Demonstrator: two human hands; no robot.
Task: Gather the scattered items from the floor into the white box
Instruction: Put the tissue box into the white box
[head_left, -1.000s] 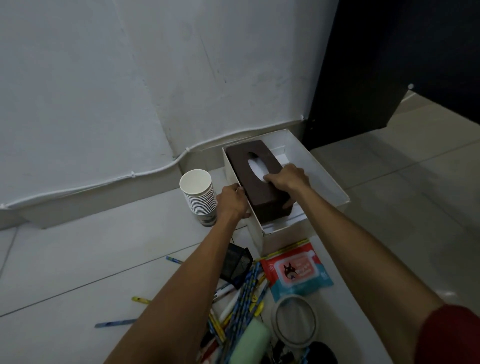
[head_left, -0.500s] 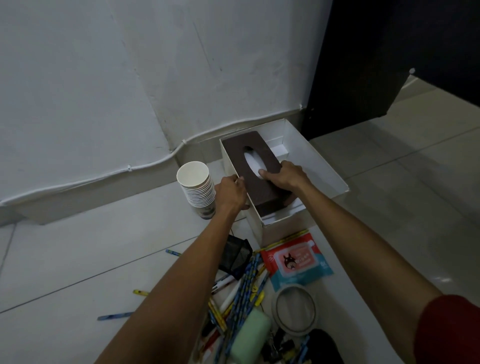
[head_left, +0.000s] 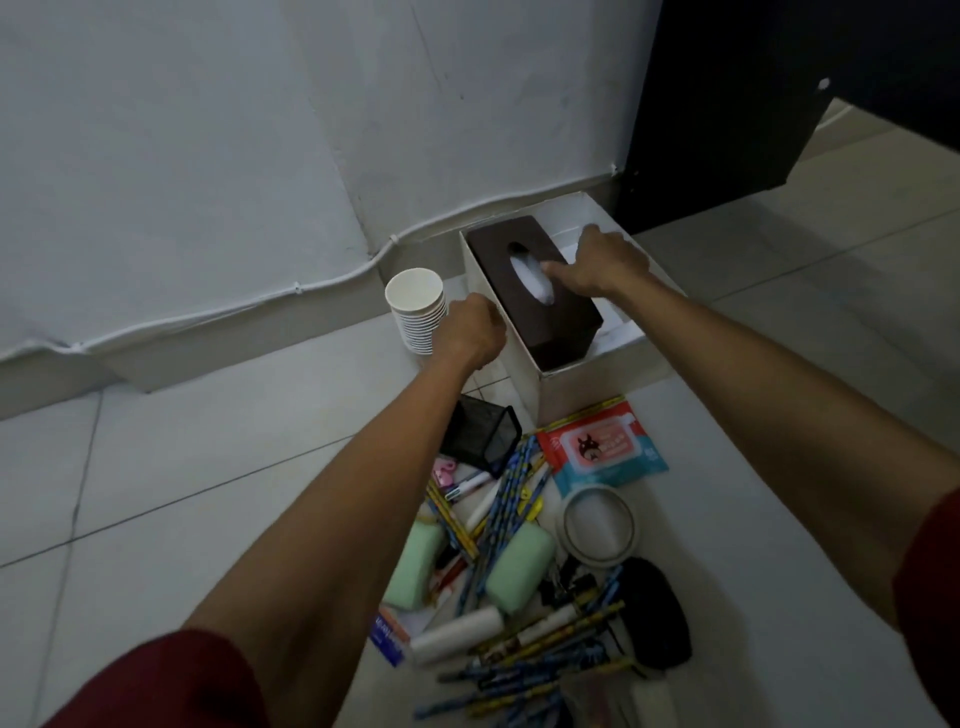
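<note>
The white box (head_left: 527, 371) stands on the floor by the wall. A brown tissue box (head_left: 558, 325) lies inside it along the left side. My right hand (head_left: 600, 262) hovers over the tissue box's right edge, fingers relaxed and thumb pointing at the opening. My left hand (head_left: 470, 332) is beside the white box's left wall with loosely curled fingers and nothing visible in it. Scattered on the floor are a wet wipes pack (head_left: 602, 447), a black mesh holder (head_left: 483, 434), a tape roll (head_left: 597, 525), two green sponges (head_left: 519, 569) and several pencils (head_left: 501, 512).
A stack of paper cups (head_left: 418, 306) stands just left of the white box, close to my left hand. A black pouch (head_left: 654, 613) and a white tube (head_left: 457, 634) lie in the pile. A dark door (head_left: 753, 104) is at the back right, and a cable (head_left: 260, 306) runs along the wall.
The tissue box has settled into the white box. My right hand has lifted off it and shifted toward its far end. My left hand has come off its corner.
</note>
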